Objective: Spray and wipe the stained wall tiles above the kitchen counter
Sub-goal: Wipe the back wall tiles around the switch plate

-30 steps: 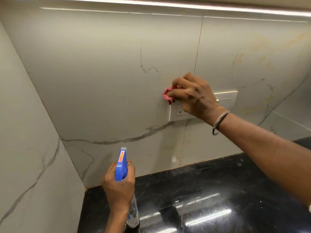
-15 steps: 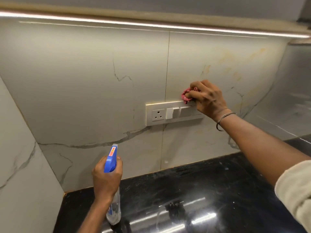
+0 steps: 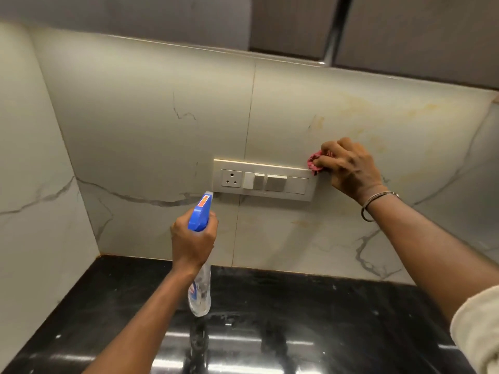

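The wall tiles [image 3: 151,125] are pale marble with grey veins; yellowish stains [image 3: 359,112] mark the right tile above my right hand. My right hand [image 3: 351,168] is closed on a bunched pink cloth [image 3: 316,161] and presses it to the wall at the top right corner of the switch plate [image 3: 263,180]. My left hand [image 3: 193,240] grips a clear spray bottle [image 3: 201,287] with a blue trigger head [image 3: 201,214], held upright above the counter, nozzle toward the wall below the socket.
A glossy black counter [image 3: 297,314] runs below the tiles. A side wall [image 3: 29,184] closes the corner on the left. Grey upper cabinets [image 3: 291,22] hang over the tiles. A cream sleeve [image 3: 478,327] shows at the right edge.
My right hand slid the cloth rightward along the top of the switch plate to its right corner. The spray bottle rose closer to the plate. The view tilted up to the cabinets.
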